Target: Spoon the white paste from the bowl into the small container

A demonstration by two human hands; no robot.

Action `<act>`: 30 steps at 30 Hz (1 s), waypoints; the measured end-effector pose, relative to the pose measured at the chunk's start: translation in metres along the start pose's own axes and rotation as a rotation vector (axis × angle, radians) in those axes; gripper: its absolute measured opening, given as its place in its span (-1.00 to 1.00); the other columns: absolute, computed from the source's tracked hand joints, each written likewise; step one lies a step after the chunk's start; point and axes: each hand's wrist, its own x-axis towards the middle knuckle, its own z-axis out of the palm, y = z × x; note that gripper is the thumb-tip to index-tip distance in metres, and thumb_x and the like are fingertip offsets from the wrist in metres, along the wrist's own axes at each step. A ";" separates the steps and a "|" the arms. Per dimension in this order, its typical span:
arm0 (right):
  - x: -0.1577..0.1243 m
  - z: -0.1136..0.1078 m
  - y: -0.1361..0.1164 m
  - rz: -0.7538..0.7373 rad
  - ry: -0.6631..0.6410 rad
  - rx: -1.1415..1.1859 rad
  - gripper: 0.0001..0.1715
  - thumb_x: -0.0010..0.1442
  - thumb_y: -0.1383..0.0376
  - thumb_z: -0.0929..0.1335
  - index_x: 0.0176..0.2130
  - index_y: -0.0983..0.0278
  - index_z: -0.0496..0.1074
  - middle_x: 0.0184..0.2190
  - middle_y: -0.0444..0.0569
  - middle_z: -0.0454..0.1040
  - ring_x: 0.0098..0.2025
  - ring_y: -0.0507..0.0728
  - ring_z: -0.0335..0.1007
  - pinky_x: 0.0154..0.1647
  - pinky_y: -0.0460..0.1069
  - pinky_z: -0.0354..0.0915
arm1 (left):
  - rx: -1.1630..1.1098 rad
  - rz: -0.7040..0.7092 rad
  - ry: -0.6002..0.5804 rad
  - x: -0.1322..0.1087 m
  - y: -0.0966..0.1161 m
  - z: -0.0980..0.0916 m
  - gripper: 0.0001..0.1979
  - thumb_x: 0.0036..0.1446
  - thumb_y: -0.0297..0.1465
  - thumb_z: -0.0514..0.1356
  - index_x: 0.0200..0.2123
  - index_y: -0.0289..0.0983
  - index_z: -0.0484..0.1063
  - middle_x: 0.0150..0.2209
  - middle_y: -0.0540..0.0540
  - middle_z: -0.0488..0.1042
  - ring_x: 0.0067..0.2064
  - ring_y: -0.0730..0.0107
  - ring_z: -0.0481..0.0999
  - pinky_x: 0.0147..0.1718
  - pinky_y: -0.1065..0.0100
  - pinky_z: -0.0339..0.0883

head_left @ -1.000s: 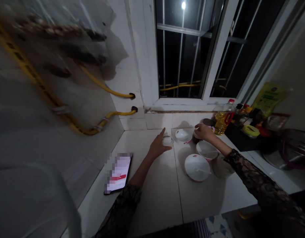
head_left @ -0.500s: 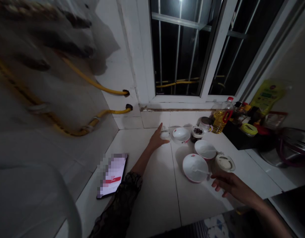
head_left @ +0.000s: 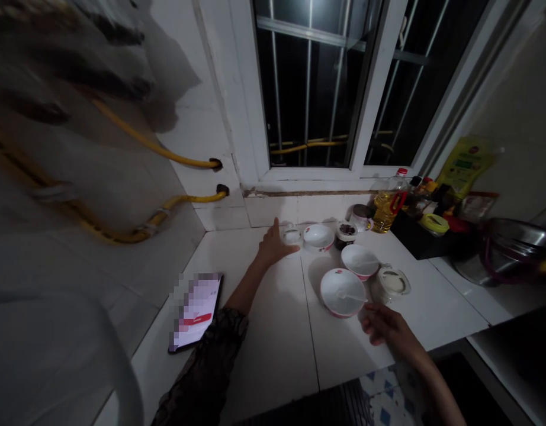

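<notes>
My left hand [head_left: 273, 245] is at the back of the white tiled counter [head_left: 273, 331], its fingers against a small white cup [head_left: 292, 236]. Whether it grips the cup I cannot tell. My right hand [head_left: 388, 330] hangs open and empty near the front, closest to a large white bowl [head_left: 343, 292] holding a white spoon. A smaller white bowl [head_left: 359, 261] with a spoon, a clear lidded tub [head_left: 392, 284], a white red-patterned bowl [head_left: 318, 236] and a jar of dark food [head_left: 346, 234] stand nearby.
A phone [head_left: 195, 312] with a blurred screen lies left of my left arm. A lidded glass jar [head_left: 360, 218], an oil bottle [head_left: 385, 207], a black condiment tray [head_left: 415, 234] and a steel pot [head_left: 508, 251] stand at the back right. Yellow gas hoses [head_left: 157, 155] run along the wall.
My right hand has moved from the dark jar toward the counter's front edge, uncovering the tub. My left hand stays by the small cup. The whole view has drifted slightly.
</notes>
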 end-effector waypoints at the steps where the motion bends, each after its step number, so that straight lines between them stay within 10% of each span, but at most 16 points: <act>1: 0.001 0.001 0.002 -0.013 0.023 0.039 -0.29 -0.13 -0.14 0.50 -0.15 0.28 0.47 -0.41 -0.02 0.55 -0.45 0.10 0.46 -0.49 0.00 0.39 | 0.011 -0.002 0.034 -0.008 0.003 -0.002 0.24 -0.17 -0.18 0.46 0.42 -0.22 -0.25 0.37 -0.42 0.04 0.38 -0.29 0.05 0.24 -0.13 0.06; 3: 0.003 0.004 0.005 -0.046 0.074 0.133 -0.28 -0.17 -0.15 0.52 -0.18 0.29 0.47 -0.43 -0.03 0.56 -0.48 0.08 0.45 -0.46 0.01 0.41 | -0.068 0.013 0.067 -0.030 0.011 0.001 0.06 0.01 -0.17 0.34 0.42 -0.23 -0.21 0.29 -0.36 0.19 0.23 -0.12 0.33 0.17 -0.04 0.20; 6: 0.006 0.010 0.012 -0.130 0.192 0.255 -0.28 -0.22 -0.14 0.55 -0.23 0.28 0.46 -0.50 -0.08 0.53 -0.52 0.06 0.42 -0.47 0.00 0.41 | -0.285 -0.018 -0.323 -0.067 0.025 0.021 -0.23 0.13 -0.23 0.24 0.36 -0.14 0.04 0.11 -0.19 0.40 -0.09 0.23 0.55 -0.04 0.18 0.41; 10: 0.008 0.017 0.022 -0.232 0.275 0.304 -0.33 -0.16 -0.13 0.54 -0.22 0.27 0.46 -0.54 -0.11 0.51 -0.57 0.06 0.38 -0.53 -0.02 0.36 | -0.343 -0.094 -0.563 -0.097 0.038 0.049 -0.41 0.12 -0.30 0.24 0.23 -0.23 0.31 -0.05 -0.19 0.53 -0.38 0.44 0.56 -0.41 0.42 0.45; 19: 0.007 0.012 0.027 -0.302 0.253 0.320 -0.40 -0.11 -0.10 0.53 -0.24 0.26 0.46 -0.55 -0.12 0.49 -0.58 0.05 0.34 -0.50 -0.01 0.31 | -0.443 -0.253 -0.692 -0.103 0.045 0.063 -0.34 -0.01 -0.40 0.24 0.22 -0.19 0.31 -0.37 -0.03 0.55 -0.52 0.48 0.55 -0.46 0.42 0.51; 23: 0.007 0.014 0.026 -0.308 0.271 0.255 -0.36 -0.13 -0.15 0.51 -0.24 0.25 0.44 -0.56 -0.13 0.47 -0.57 0.06 0.32 -0.48 0.00 0.30 | -0.496 -0.280 -0.632 -0.100 0.040 0.042 -0.35 -0.07 -0.34 0.29 0.17 -0.22 0.39 -0.32 -0.08 0.58 -0.48 0.38 0.59 -0.43 0.34 0.54; 30: 0.004 0.015 0.023 -0.287 0.292 0.196 -0.36 -0.12 -0.18 0.49 -0.24 0.22 0.43 -0.55 -0.13 0.45 -0.52 0.09 0.33 -0.41 0.03 0.34 | -0.462 -0.334 -0.453 -0.078 0.005 -0.057 -0.31 -0.11 -0.35 0.29 0.18 -0.26 0.39 -0.23 -0.12 0.63 -0.46 0.32 0.61 -0.42 0.31 0.56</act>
